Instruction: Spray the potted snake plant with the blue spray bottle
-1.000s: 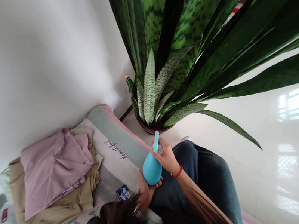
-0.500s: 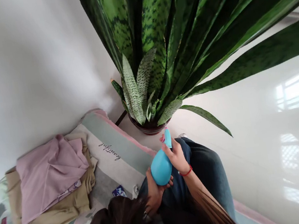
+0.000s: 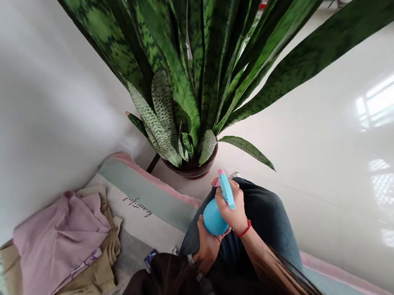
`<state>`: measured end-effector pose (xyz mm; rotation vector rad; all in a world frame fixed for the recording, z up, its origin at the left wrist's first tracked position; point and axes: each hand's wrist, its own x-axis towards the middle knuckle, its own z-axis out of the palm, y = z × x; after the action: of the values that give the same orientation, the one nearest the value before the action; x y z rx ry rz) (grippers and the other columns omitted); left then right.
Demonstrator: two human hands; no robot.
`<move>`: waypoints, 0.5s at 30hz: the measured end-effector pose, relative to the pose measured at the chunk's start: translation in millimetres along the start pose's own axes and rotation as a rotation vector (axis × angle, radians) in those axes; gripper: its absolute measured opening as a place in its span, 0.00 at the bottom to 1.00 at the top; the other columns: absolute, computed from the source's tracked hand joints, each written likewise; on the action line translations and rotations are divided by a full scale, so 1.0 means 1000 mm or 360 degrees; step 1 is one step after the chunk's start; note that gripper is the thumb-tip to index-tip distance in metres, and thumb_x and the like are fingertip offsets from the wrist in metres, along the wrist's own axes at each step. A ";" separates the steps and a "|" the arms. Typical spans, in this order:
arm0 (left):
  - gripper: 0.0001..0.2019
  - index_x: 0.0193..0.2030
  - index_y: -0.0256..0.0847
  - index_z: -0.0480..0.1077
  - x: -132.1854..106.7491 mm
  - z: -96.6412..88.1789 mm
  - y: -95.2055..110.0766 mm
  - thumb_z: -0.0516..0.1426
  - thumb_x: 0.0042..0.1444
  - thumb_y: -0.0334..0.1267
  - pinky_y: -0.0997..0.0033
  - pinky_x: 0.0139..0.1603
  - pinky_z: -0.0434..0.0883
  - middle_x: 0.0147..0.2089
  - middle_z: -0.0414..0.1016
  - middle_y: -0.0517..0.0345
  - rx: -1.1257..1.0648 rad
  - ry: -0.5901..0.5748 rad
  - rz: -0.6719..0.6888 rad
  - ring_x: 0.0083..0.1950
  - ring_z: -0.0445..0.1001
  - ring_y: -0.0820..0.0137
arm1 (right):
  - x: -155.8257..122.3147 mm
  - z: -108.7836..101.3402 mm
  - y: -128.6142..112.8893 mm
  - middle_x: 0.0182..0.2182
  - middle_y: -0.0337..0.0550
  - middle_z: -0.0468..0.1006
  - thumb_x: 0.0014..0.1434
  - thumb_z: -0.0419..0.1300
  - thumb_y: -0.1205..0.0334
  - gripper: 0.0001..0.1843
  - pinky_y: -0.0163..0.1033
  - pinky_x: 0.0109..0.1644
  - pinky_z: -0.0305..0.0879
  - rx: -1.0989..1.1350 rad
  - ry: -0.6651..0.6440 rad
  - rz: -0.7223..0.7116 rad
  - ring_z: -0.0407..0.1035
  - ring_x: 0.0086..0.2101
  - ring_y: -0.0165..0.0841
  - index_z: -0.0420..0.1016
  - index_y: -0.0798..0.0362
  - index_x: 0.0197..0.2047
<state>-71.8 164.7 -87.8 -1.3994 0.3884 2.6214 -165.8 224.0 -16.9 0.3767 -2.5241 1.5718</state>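
Observation:
A blue spray bottle (image 3: 214, 218) with a pink nozzle is held over my lap, its nozzle pointing up toward the plant. My right hand (image 3: 233, 206), with a red string on the wrist, is closed around the neck and trigger. Cupped under the bottle's rounded base is my left hand (image 3: 208, 245), its fingers wrapped round the bottom. Just beyond the nozzle stands a snake plant (image 3: 181, 95) with tall dark green leaves and small pale ones, in a dark reddish-brown pot (image 3: 195, 170). The bottle and the plant are apart.
On the left, folded clothes (image 3: 62, 243), pink over khaki, lie on a patterned mat (image 3: 164, 200). A small blue packet (image 3: 150, 258) lies beside my sleeve. The white wall (image 3: 24, 95) runs along the left; glossy pale floor (image 3: 325, 157) spreads right. One long leaf juts far right.
The view has shifted, so the plant and clothes sit further left. The bottle has turned and tilted, showing more of its spray head. Both hands keep hold of it.

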 end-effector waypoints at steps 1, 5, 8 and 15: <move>0.25 0.51 0.34 0.68 0.001 -0.002 -0.001 0.40 0.70 0.52 0.58 0.40 0.72 0.41 0.79 0.47 0.0007 -0.0012 0.0012 0.38 0.77 0.60 | 0.000 0.000 0.000 0.35 0.44 0.79 0.56 0.52 0.65 0.10 0.50 0.50 0.67 0.0004 0.0007 -0.0015 0.73 0.38 0.39 0.73 0.52 0.38; 0.28 0.53 0.33 0.69 0.003 -0.005 -0.001 0.39 0.70 0.53 0.57 0.48 0.73 0.48 0.78 0.46 0.0039 -0.0159 0.0038 0.45 0.78 0.60 | -0.004 -0.005 0.000 0.41 0.46 0.79 0.56 0.53 0.66 0.14 0.51 0.54 0.66 0.0123 -0.0014 -0.0010 0.73 0.44 0.41 0.74 0.52 0.44; 0.29 0.54 0.32 0.71 0.007 -0.006 -0.002 0.37 0.71 0.52 0.60 0.54 0.72 0.53 0.76 0.45 0.0032 -0.0318 0.0041 0.51 0.76 0.63 | -0.007 -0.016 -0.005 0.45 0.46 0.78 0.58 0.53 0.66 0.16 0.52 0.57 0.65 0.0161 0.0043 -0.0006 0.72 0.49 0.42 0.73 0.51 0.49; 0.17 0.51 0.37 0.76 0.014 -0.005 -0.010 0.48 0.69 0.41 0.58 0.61 0.69 0.58 0.73 0.48 0.0220 -0.0378 0.0174 0.58 0.73 0.61 | 0.014 -0.051 -0.034 0.38 0.44 0.79 0.59 0.53 0.66 0.09 0.49 0.51 0.69 0.0112 0.0211 0.0015 0.74 0.41 0.39 0.74 0.51 0.40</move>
<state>-73.0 173.0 -103.3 -1.0386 0.6156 2.7446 -169.8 253.9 38.6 0.2599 -2.3804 1.6345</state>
